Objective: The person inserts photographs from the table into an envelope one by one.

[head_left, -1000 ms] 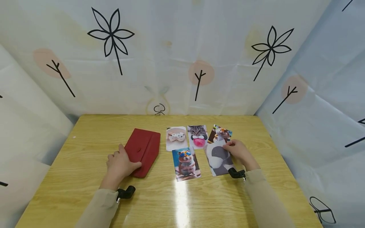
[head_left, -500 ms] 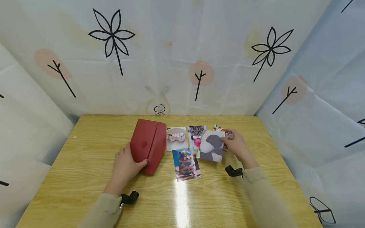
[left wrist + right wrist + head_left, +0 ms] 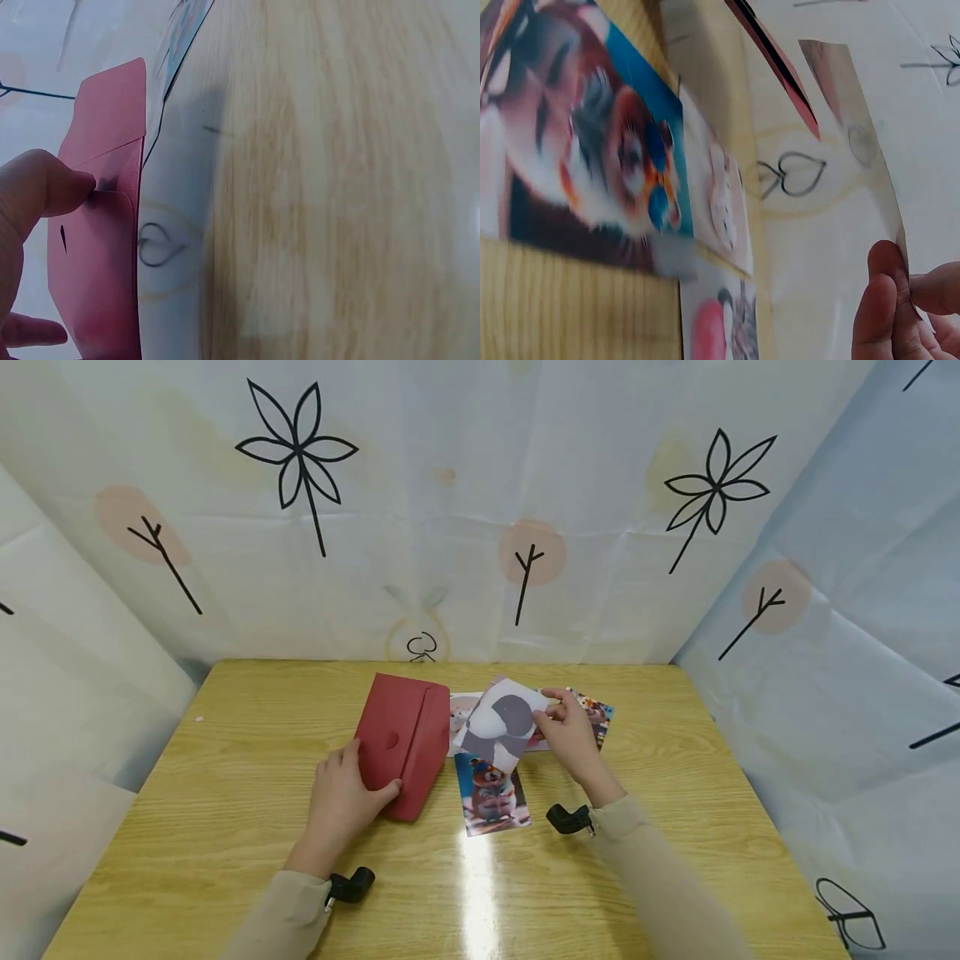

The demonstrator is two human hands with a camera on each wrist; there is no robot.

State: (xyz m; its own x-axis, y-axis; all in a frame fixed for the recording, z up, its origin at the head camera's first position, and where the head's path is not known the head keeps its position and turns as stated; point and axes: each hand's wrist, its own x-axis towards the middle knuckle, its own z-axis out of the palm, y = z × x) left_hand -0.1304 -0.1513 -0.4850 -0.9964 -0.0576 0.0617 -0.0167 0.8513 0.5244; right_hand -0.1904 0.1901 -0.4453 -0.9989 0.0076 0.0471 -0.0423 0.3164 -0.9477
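A red envelope-shaped pouch (image 3: pixel 393 743) is tilted up in my left hand (image 3: pixel 337 806), which grips its lower left side. In the left wrist view the thumb (image 3: pixel 56 184) presses at the edge of the pouch's flap. Between thumb and fingers, my right hand (image 3: pixel 573 743) pinches the corner of a grey-and-white card (image 3: pixel 495 722), raised over the other cards and close to the pouch's right side. Seen edge-on, the same card (image 3: pixel 862 157) fills the upper right of the right wrist view.
Beneath the raised card lie a hamster picture card (image 3: pixel 491 806), a pale picture card (image 3: pixel 459 703) and a mostly hidden cat card with a pink ball (image 3: pixel 716 326). A colourful picture card (image 3: pixel 600 714) shows behind my right hand. Patterned cloth (image 3: pixel 600 485) surrounds the wooden table (image 3: pixel 225 760).
My right hand has lifted the grey-and-white card off the right side and carried it left toward the pouch. My left hand has raised the pouch and shifted it right.
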